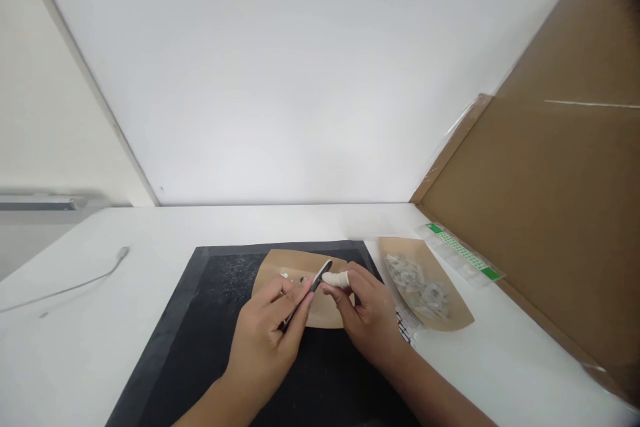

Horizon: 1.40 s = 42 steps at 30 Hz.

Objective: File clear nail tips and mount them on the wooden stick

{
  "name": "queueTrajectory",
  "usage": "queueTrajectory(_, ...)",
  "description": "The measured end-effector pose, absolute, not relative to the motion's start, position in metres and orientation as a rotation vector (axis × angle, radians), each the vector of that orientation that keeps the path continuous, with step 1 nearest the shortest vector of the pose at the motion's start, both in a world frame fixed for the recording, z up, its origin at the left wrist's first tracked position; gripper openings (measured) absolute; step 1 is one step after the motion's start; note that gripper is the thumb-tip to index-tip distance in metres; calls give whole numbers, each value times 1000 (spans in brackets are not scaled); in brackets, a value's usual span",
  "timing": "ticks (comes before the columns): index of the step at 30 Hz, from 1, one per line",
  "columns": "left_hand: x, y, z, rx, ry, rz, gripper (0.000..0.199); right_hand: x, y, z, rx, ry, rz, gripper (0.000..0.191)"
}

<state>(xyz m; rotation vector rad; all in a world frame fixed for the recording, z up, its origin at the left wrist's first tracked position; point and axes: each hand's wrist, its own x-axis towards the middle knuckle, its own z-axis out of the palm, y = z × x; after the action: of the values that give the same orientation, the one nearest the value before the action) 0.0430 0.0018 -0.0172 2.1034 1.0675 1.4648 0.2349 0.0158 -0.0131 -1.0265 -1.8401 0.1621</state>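
Note:
My left hand [265, 333] is closed around a slim dark strip with a pale face [323, 273], gripped between thumb and fingers and tilted up to the right. My right hand [373, 313] comes in from the other side, thumb and index finger pinched at the strip's upper part. A whitish finger cot [337, 279] covers that index finger. Anything small between the right fingertips is hidden. Both hands are over a brown paper tray [324, 315], where a few tiny pieces show beyond the left fingers. Under the tray lies a black mat [205, 347].
Right of the mat, a second brown paper tray [457, 310] holds small clear plastic bags. Behind it lies a clear strip case with green labels [467, 253], beside a tall cardboard panel [560, 200]. A thin grey cable [75, 289] lies at left. A white wall [280, 80] closes the back.

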Motion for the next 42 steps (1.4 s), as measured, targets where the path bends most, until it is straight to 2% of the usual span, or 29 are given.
queueTrajectory(11,43,7,-20,1819,1060,1236,30,236,17,-17,-1027,-1780,342,12)
queueTrajectory(22,43,5,-21,1627,1076,1178,31,235,22,-18,-1184,-1872,25,23)
queueTrajectory(29,43,5,-22,1647,1151,1229,32,230,21,-28,-1111,-2068,-95,18)
queueTrajectory(42,41,5,-15,1743,1156,1279,26,224,21,-20,-1105,-2108,-218,18)
